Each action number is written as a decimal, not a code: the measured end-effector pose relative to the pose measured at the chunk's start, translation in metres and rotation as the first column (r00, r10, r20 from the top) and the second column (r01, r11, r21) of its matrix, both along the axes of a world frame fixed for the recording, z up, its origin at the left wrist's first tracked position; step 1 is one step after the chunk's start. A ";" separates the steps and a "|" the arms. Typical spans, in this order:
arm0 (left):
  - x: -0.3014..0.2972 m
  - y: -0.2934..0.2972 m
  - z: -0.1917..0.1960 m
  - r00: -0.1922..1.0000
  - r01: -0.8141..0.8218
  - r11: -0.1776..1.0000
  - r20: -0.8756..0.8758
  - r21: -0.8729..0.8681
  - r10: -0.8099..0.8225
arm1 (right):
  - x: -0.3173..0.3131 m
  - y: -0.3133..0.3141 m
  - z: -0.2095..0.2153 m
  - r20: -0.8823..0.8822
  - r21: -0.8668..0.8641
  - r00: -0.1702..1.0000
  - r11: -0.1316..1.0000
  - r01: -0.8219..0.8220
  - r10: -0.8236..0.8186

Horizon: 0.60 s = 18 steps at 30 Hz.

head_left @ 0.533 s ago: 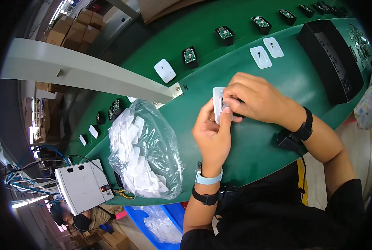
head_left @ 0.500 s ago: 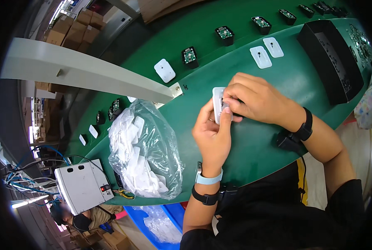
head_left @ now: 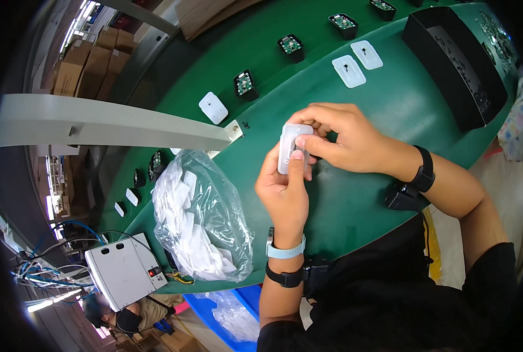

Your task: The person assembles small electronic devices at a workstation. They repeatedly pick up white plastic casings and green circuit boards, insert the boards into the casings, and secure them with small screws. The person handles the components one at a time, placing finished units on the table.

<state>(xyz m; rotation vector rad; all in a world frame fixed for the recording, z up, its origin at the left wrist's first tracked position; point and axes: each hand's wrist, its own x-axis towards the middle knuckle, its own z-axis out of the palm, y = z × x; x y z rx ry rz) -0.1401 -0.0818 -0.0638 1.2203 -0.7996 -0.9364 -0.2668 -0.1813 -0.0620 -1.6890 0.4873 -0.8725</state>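
Between both hands I hold a white plastic cover (head_left: 287,154), a rounded rectangle, tilted above the green table. My left hand (head_left: 286,189) grips its near end, the thumb lying on its face. My right hand (head_left: 346,138) has its fingers round the far edge, and its thumb presses on the middle of the face. A small dark part shows at the thumbs, mostly hidden by them. Beyond my hands lie two similar white covers (head_left: 349,71), each with a small black piece on it.
Black housings with circuit boards (head_left: 290,47) stand in a row on the far green strip. At right is a black box (head_left: 458,70) of small dark parts. A clear bag (head_left: 203,217) of white covers lies left, near a grey metal post (head_left: 115,120) and a white box (head_left: 126,270).
The right thumb has moved from pinching at the cover's edge to pressing flat on its face. The cover is turned more toward view. The whole scene has shifted slightly as the head moved.
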 end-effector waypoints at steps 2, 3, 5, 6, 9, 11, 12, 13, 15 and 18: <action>-0.001 0.000 0.000 1.000 -0.008 1.000 0.001 -0.006 0.008 | 0.000 0.001 -0.001 0.020 0.001 1.000 1.000 0.012 -0.012; -0.001 0.000 0.000 1.000 -0.011 1.000 0.004 -0.008 0.011 | 0.000 0.002 0.000 0.029 -0.006 0.999 1.000 0.018 -0.018; -0.003 0.000 0.001 1.000 -0.028 1.000 0.011 -0.006 0.028 | 0.000 0.003 -0.003 0.052 -0.003 0.998 1.000 0.026 -0.026; -0.005 0.000 0.002 0.999 -0.040 0.999 0.015 -0.005 0.040 | 0.001 0.003 -0.005 0.065 0.006 0.997 1.000 0.029 -0.029; -0.003 0.001 0.001 0.998 -0.058 0.998 -0.006 0.035 0.059 | -0.003 0.001 0.000 -0.009 0.028 0.999 0.999 -0.036 0.036; 0.000 0.002 0.001 0.994 -0.048 0.997 -0.098 0.063 0.054 | -0.006 -0.002 -0.003 0.004 0.036 0.991 0.990 -0.135 0.135; 0.001 0.001 0.003 0.983 -0.030 0.997 -0.178 0.066 0.041 | -0.005 -0.004 -0.007 0.059 0.028 0.979 0.980 -0.195 0.193; 0.002 0.001 0.005 0.966 -0.013 0.998 -0.258 0.067 0.030 | -0.006 -0.007 -0.009 0.112 0.016 0.961 0.967 -0.256 0.252; 0.005 0.002 0.007 0.929 0.113 0.992 -0.360 0.054 -0.086 | -0.008 -0.010 -0.008 0.146 0.119 0.926 0.923 -0.365 0.347; 0.013 0.009 0.005 0.872 0.228 0.974 -0.446 0.007 -0.201 | -0.001 -0.007 -0.005 0.331 0.253 0.851 0.831 -0.495 0.406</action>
